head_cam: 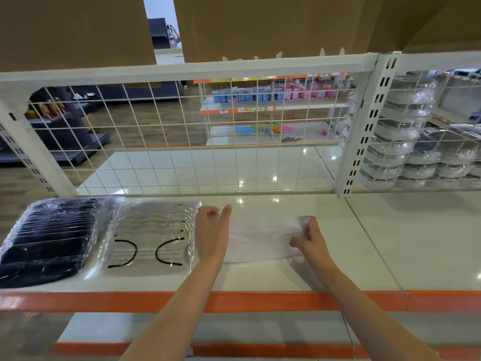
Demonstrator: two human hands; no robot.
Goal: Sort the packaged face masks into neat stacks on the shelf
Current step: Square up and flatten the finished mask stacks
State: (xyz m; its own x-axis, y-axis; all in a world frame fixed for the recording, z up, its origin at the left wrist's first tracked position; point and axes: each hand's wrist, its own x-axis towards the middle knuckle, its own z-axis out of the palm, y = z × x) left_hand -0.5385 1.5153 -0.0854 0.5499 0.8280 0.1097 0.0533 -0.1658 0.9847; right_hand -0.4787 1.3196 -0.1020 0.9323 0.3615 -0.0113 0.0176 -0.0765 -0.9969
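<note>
A clear pack of white face masks (256,239) lies flat on the white shelf (351,243), between my two hands. My left hand (212,230) sits at the pack's left edge, fingers loosely curled at its far corner. My right hand (309,237) pinches the pack's right edge between thumb and fingers. Left of them lie two stacks of packaged masks side by side: a grey-white stack with black ear loops (153,235) and a black stack (49,241) at the far left.
A white wire grid (182,142) backs the shelf, with an upright post (364,131) at right. Behind the grid on the right stand several piles of wrapped dark masks (416,152). An orange strip (234,299) edges the shelf front; a lower shelf shows beneath.
</note>
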